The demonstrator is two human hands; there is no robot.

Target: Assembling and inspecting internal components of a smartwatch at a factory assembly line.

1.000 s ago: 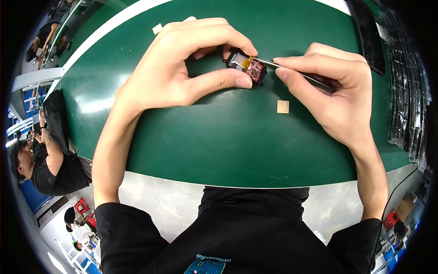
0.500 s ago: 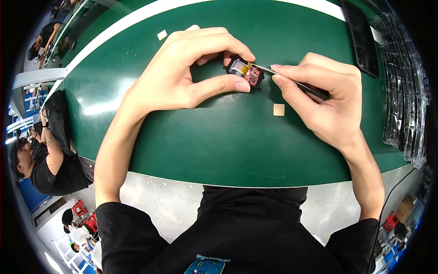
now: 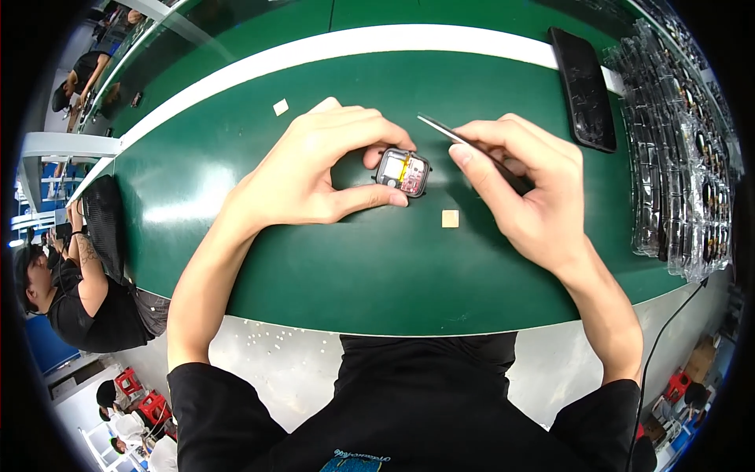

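Note:
My left hand pinches a small open watch case between thumb and fingers, above the green table. Inside the black case, a pale rectangle, a strip of yellow film and a reddish circuit board show. In my right hand is a slim dark pair of tweezers, held like a pen. Its tip points up and left, apart from the case. A small tan square lies on the table between the hands, and a whitish square lies beyond my left hand.
At the far right lies a glossy black slab. Beside it, stacked clear plastic trays hold dark parts. A white strip crosses the table's far side. To the left sits another person next to a black mesh item.
The tweezers have come away from the case, their tip now up and clear of it. The case is tilted to show more of its inside. The whole view has shifted somewhat.

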